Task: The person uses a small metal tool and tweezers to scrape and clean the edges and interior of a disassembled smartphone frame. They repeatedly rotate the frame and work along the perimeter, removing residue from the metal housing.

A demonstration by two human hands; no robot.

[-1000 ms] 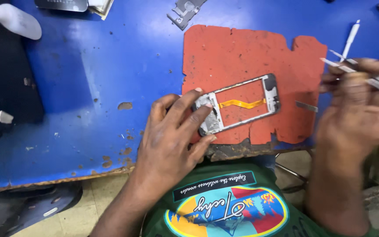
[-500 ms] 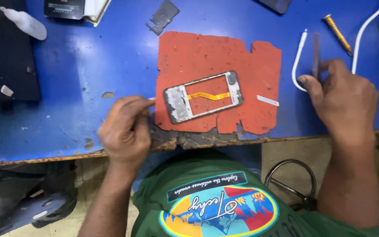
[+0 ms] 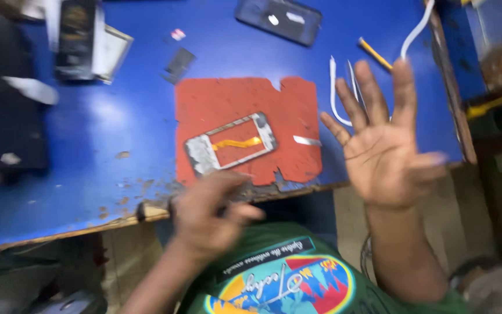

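While the right hand (image 3: 387, 157) spreads flat, the left hand (image 3: 207, 212) curls loosely beside a rectangular phone frame (image 3: 232, 144).

A phone frame (image 3: 230, 143) lies on the red mat (image 3: 245, 99) near the desk's (image 3: 88, 134) front edge. The right hand (image 3: 387, 154) is raised, palm open and empty; the left hand (image 3: 207, 215), blurred, hangs at that edge.

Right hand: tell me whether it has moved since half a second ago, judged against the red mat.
Yes. The right hand has lifted off the blue table by the white tweezers and now hovers open, palm up, right of the red mat.
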